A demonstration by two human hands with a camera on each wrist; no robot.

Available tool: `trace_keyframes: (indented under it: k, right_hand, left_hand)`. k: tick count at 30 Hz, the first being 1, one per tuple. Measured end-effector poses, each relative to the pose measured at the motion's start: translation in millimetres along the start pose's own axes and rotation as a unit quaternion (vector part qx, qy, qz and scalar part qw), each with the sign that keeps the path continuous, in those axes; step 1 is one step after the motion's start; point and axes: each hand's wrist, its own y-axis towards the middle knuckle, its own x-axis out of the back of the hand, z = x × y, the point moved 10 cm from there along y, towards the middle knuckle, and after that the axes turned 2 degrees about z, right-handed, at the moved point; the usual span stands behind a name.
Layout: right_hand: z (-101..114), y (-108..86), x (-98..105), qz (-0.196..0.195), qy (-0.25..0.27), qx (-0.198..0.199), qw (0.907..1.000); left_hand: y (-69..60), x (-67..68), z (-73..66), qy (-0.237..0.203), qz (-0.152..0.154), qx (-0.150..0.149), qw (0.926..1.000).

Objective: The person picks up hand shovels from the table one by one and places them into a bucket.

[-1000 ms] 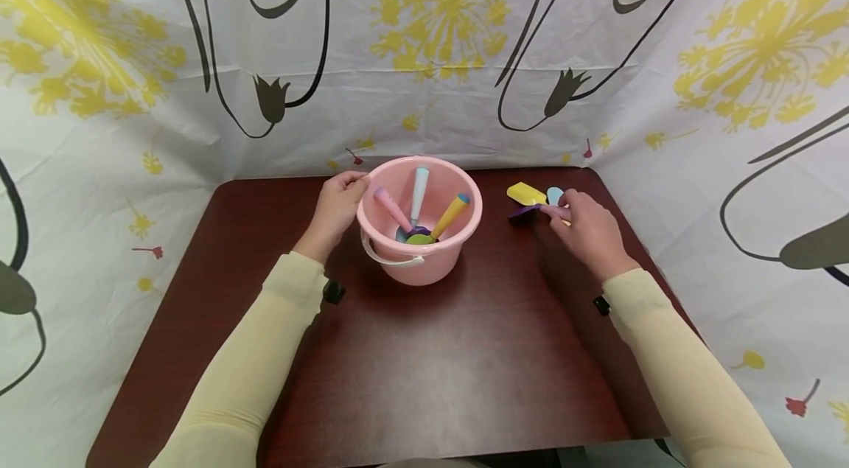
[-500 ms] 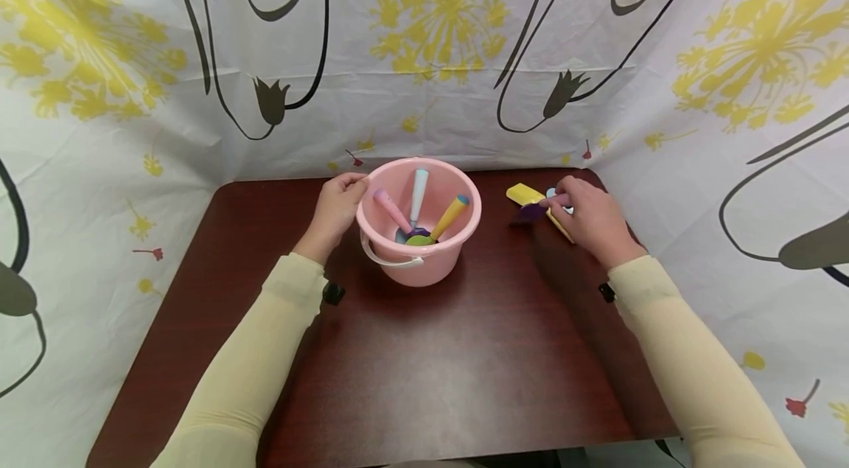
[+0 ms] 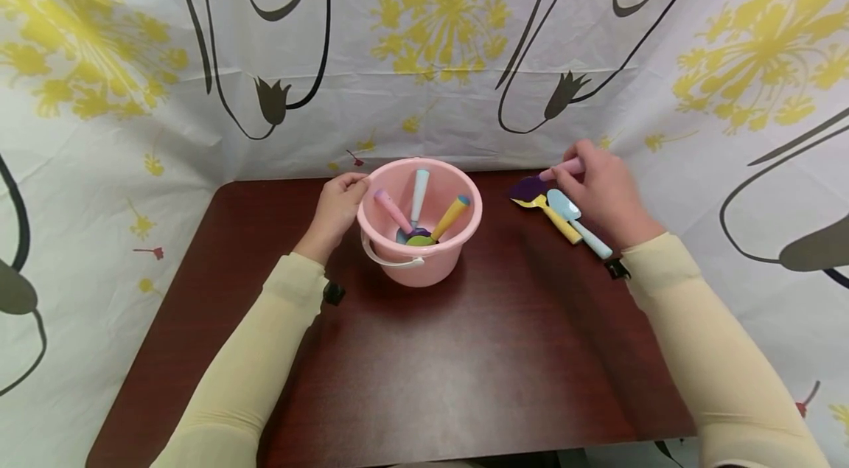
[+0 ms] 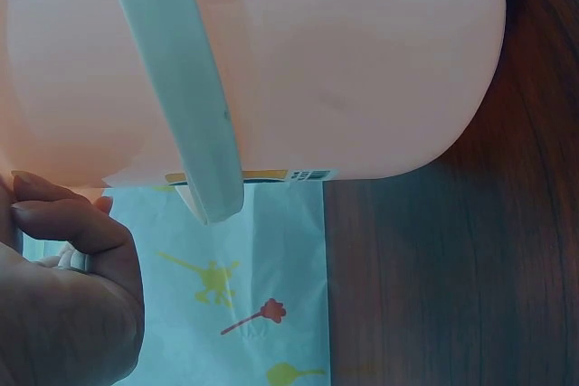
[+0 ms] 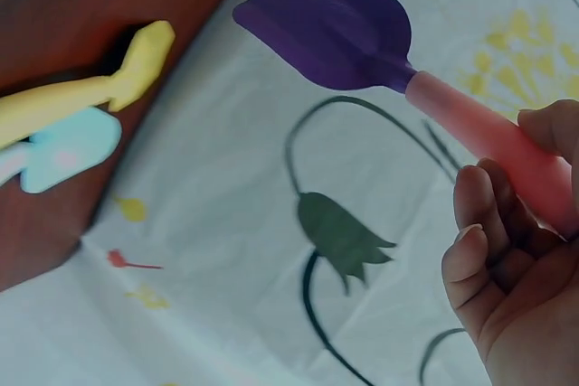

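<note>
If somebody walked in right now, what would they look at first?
Probably the pink bucket, toward the back of the table, with three tool handles leaning inside it. Next, the purple shovel, its pink handle held in the right hand. Behind the bucket, big yellow flowers decorate the white cloth.

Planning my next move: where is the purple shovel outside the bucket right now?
In the head view, the purple shovel is right of the pink bucket, held by its pink handle in the right hand, just above the yellow tool in the picture.

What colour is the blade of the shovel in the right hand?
Dark purple; the right wrist view shows the blade best.
</note>
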Motion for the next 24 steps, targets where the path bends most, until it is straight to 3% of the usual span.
trace_keyframes:
  k: [8, 18, 24]
  right_hand:
    - [33.5, 16.4, 32.8, -0.041, 0.025, 0.055, 0.9973]
    - [71.2, 36.4, 59.6, -0.076, 0.046, 0.068, 0.9938]
    - [87.8, 46.6, 65.4, -0.074, 0.070, 0.043, 0.9939]
  left_hand:
    - [0.1, 0.2, -0.4, 0.001, 0.006, -0.001, 1.0000]
    - [0.0, 1.3, -0.7, -0.002, 0.013, 0.001, 0.9999]
    - [-0.4, 0.8, -1.2, 0.001, 0.009, 0.005, 0.9999]
